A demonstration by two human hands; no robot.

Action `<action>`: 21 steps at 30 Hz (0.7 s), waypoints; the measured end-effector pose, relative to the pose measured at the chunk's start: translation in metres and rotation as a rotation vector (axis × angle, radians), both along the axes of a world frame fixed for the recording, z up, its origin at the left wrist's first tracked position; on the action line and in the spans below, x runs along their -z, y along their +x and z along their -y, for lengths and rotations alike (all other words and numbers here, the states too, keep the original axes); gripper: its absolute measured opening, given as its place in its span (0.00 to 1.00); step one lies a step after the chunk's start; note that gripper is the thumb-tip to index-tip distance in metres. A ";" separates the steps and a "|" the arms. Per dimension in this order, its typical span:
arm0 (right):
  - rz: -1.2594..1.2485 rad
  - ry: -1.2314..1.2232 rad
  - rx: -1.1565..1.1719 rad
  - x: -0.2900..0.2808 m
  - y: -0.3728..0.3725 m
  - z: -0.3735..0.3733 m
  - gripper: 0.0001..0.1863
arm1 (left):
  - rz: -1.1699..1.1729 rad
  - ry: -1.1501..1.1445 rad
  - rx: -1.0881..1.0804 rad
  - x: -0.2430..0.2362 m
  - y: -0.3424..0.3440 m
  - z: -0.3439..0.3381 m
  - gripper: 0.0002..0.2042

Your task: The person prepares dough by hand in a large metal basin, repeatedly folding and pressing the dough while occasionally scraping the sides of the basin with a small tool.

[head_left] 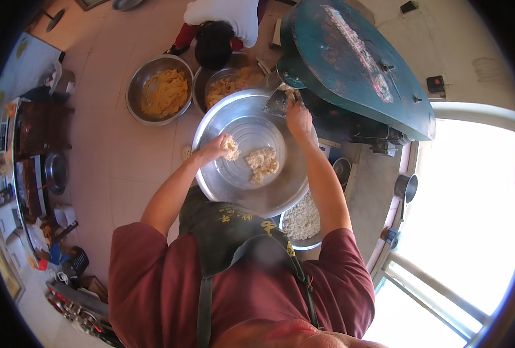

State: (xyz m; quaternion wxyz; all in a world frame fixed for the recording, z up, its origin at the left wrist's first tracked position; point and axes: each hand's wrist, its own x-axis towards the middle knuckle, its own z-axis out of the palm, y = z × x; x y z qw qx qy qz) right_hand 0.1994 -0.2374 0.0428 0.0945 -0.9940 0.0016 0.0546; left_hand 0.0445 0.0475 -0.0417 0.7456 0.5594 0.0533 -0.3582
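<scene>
A wide metal basin [211, 182] is in front of me, tilted a little, with a lump of pale shaggy dough [262, 165] on its bottom. My left hand [212, 150] is closed around a smaller piece of dough [231, 148] over the basin's left side. At the far right rim, my right hand [300, 120] grips the handle of a scraper [277, 104] with a flat, broad blade. The blade is at the basin's far edge, below the green machine [350, 64]. Whether it touches metal there I cannot tell.
Beyond the basin, bowls hold yellowish dough pieces, one bowl [131, 95] at the left. A co-worker [222, 23] bends over the other. A bowl of white crumbly mix [301, 220] is partly under the basin. A bright window lies right.
</scene>
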 end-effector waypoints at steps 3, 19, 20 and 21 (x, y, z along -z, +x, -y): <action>0.100 0.098 -0.059 -0.023 -0.038 -0.017 0.20 | -0.022 0.065 -0.012 -0.009 0.001 -0.007 0.32; 0.162 0.071 -0.068 -0.030 -0.007 -0.026 0.23 | 0.137 0.016 -0.073 -0.002 -0.005 -0.002 0.30; 0.137 0.062 0.000 -0.031 -0.018 -0.027 0.29 | 0.134 -0.005 -0.080 -0.005 -0.004 -0.004 0.30; 0.242 0.058 -0.103 -0.020 -0.025 -0.025 0.29 | 0.126 0.003 -0.073 -0.008 -0.002 -0.005 0.30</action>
